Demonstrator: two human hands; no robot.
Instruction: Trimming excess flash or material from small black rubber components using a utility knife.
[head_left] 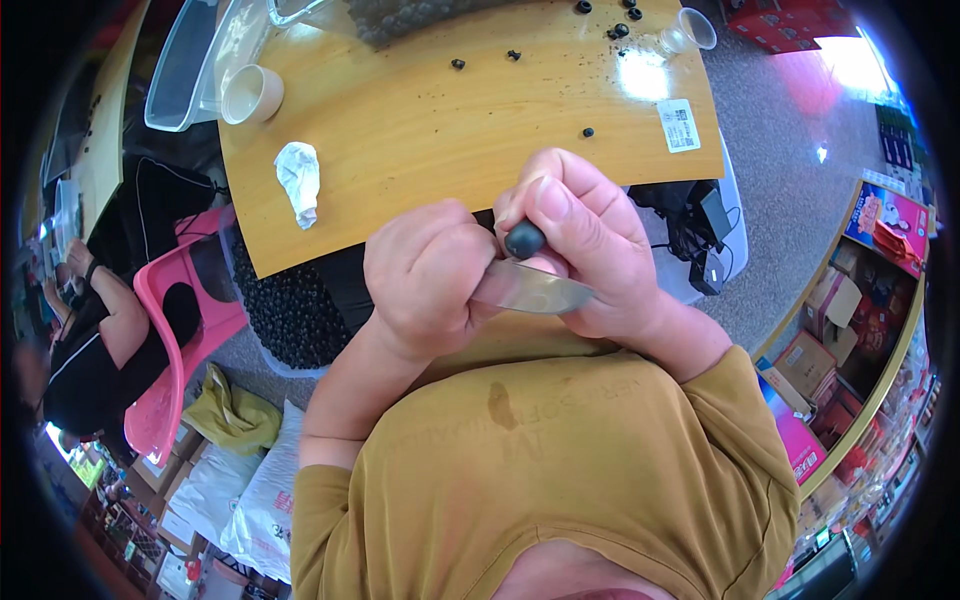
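Item, nearest the lens: mustard-yellow shirt (560,450) of the person, with a dark stain on the chest, filling the lower middle of the view.

Item: left hand (425,275), grip closed around the handle of a knife (530,288); the handle is hidden inside the fist, and the steel blade points toward the right hand.

Item: right hand (590,245), grip closed on a small dark round fruit (524,239), pinched between thumb and fingers. The fruit sits just above the blade, at the near edge of the table; whether the blade touches it cannot be told.

Item: wooden table (440,130), light brown, beyond the hands.

On the table:
- crumpled white tissue (299,178), left side, near the front edge.
- beige cup (251,94), lying on its side at the far left, touching a clear plastic tray (185,70).
- clear plastic cup (685,32), tipped over, far right.
- white label (679,125), stuck near the right edge.
- scattered dark fruits (588,132), loose and well apart across the far half.

Item: heap of dark round fruits (290,310), below the table's front left edge, to the left of the left hand.

Item: pink plastic chair (175,340), left, with another person (90,330) in dark clothing seated beside it.

Item: cardboard boxes (820,330) and shelving, right rim.
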